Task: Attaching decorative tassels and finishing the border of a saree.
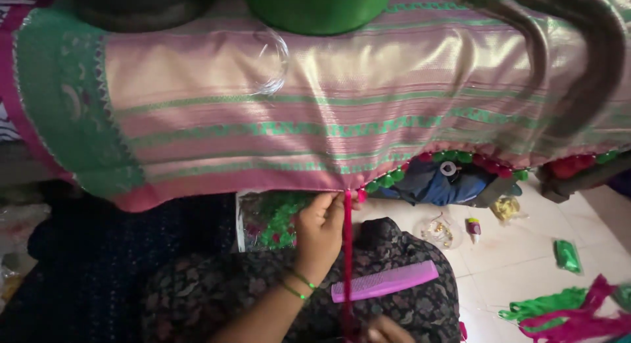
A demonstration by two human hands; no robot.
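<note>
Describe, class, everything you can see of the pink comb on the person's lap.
The pink comb is long, straight, plastic by its look, with a solid spine and one row of fine teeth along its lower edge. It lies flat, slightly tilted up to the right, on the dark patterned cloth over the lap, just right of the taut red thread bundle. Neither hand holds it.

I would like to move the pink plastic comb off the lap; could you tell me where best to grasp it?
Probably take the pink plastic comb by its solid spine, the upper long edge, near the free right end, coming from the right. It lies flat, slightly tilted, on the patterned lap, teeth pointing down, and the taut red thread bundle sits by its left end.
</note>
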